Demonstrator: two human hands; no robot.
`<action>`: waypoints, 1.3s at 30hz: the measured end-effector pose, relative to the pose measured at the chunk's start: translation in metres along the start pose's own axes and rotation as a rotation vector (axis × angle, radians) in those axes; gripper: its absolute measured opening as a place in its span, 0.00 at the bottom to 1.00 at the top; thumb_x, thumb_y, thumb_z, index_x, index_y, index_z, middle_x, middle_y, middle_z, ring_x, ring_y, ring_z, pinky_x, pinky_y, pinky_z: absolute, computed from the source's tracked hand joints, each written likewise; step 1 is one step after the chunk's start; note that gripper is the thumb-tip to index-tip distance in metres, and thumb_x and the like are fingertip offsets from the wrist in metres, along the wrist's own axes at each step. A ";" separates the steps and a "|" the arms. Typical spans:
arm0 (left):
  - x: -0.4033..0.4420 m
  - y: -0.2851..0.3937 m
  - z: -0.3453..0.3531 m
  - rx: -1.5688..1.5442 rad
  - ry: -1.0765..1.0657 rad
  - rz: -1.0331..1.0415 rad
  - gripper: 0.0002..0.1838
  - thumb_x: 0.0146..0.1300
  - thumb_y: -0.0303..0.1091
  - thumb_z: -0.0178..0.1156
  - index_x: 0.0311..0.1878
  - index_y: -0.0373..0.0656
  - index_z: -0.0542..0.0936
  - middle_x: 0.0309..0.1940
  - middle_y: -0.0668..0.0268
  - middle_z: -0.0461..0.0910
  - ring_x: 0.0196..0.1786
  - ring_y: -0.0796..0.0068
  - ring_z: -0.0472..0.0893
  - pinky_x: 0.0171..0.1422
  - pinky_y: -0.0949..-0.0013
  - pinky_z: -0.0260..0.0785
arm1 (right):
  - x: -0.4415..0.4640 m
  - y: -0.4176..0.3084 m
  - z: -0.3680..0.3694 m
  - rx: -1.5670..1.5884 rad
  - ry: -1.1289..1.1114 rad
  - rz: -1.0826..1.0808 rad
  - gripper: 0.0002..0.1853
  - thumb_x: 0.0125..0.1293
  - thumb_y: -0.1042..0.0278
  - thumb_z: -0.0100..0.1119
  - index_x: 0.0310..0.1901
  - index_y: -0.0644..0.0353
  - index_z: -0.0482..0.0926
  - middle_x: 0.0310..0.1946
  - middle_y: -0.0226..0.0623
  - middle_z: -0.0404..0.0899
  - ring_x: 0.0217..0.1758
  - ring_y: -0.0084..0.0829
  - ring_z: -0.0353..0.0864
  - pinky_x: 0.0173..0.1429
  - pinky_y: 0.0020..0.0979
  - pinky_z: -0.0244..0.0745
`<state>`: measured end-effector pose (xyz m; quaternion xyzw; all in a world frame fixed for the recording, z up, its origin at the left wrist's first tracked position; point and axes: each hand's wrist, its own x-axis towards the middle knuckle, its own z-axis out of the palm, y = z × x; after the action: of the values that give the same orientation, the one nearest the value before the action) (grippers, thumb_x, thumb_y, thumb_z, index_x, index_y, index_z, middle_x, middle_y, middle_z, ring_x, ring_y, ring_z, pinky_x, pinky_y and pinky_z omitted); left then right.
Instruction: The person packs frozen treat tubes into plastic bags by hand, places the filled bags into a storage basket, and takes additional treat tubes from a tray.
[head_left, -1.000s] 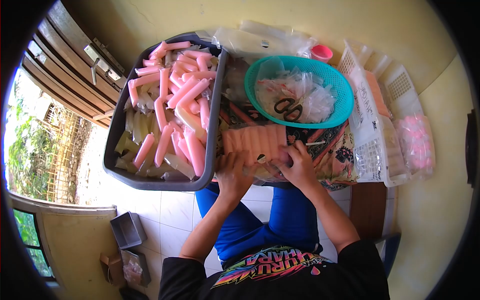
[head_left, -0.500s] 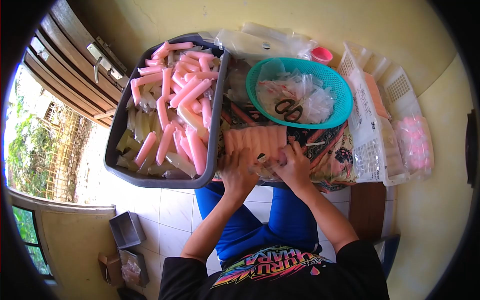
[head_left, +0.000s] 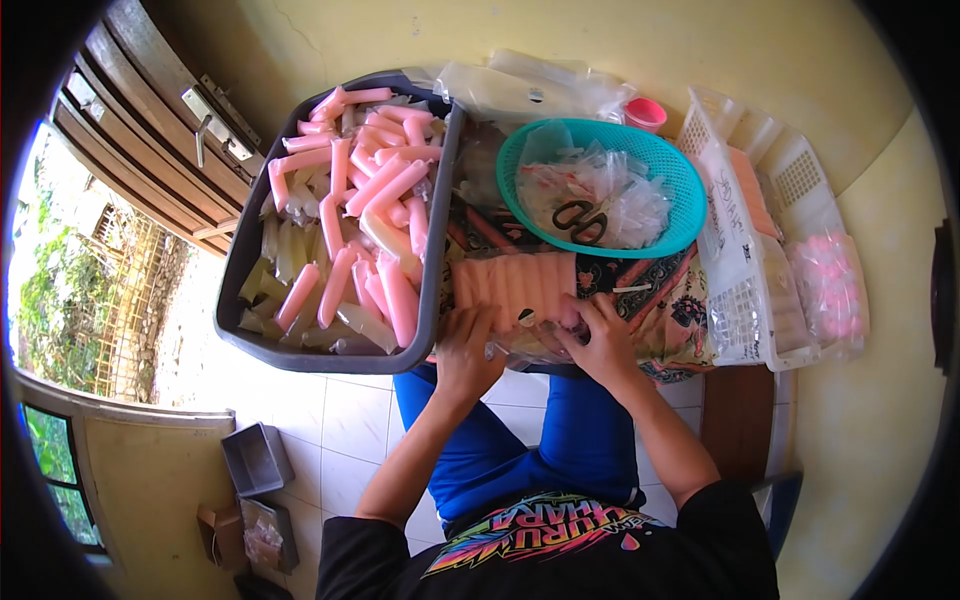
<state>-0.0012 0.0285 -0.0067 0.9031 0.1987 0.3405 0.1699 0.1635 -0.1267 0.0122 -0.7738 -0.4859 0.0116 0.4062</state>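
Observation:
A clear plastic bag [head_left: 520, 280] with a row of several pink filled tubes lies on the patterned cloth right in front of me. My left hand [head_left: 468, 350] grips its near left corner, fingers curled on the plastic. At the near right side, my right hand [head_left: 602, 338] pinches the bag by the end of the last tube. Loose, crumpled film bunches between the two hands, beside a small dark round label. Left of the bag stands a dark grey tub [head_left: 440, 240] heaped with pink tubes [head_left: 375, 185] and pale whitish-green ones [head_left: 290, 250].
Beyond the bag, a turquoise basket [head_left: 690, 220] holds clear plastic pieces and dark-handled scissors [head_left: 580, 222]. A white crate [head_left: 735, 250] with packed tubes stands to the right, near a bag of pink balls [head_left: 830, 285]. A pink cup [head_left: 645, 114] sits at the back.
My right hand has shifted slightly right and its fingers have spread a little along the bag's near edge. The left hand stays at the left corner. The view has moved slightly.

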 end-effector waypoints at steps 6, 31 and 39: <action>0.001 0.001 -0.002 -0.004 -0.024 0.035 0.28 0.46 0.27 0.68 0.56 0.41 0.81 0.50 0.57 0.81 0.53 0.52 0.78 0.61 0.52 0.69 | -0.001 -0.001 0.002 -0.025 0.035 -0.075 0.25 0.55 0.74 0.72 0.56 0.59 0.79 0.41 0.42 0.74 0.37 0.42 0.82 0.41 0.40 0.80; 0.014 0.011 0.001 0.144 -0.050 0.051 0.24 0.50 0.34 0.71 0.54 0.53 0.87 0.37 0.63 0.74 0.41 0.61 0.74 0.48 0.57 0.64 | 0.014 -0.011 0.035 -0.237 0.150 -0.317 0.17 0.48 0.76 0.69 0.43 0.60 0.82 0.52 0.35 0.80 0.55 0.41 0.78 0.58 0.44 0.72; 0.014 0.012 0.005 0.133 -0.010 0.045 0.22 0.51 0.37 0.72 0.53 0.53 0.88 0.37 0.64 0.73 0.41 0.61 0.74 0.48 0.58 0.65 | 0.013 -0.012 0.039 -0.253 0.162 -0.338 0.20 0.47 0.77 0.70 0.46 0.60 0.85 0.52 0.34 0.84 0.56 0.41 0.79 0.58 0.42 0.73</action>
<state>0.0143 0.0240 0.0029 0.9183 0.1998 0.3260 0.1028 0.1451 -0.0904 -0.0020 -0.7246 -0.5720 -0.1802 0.3397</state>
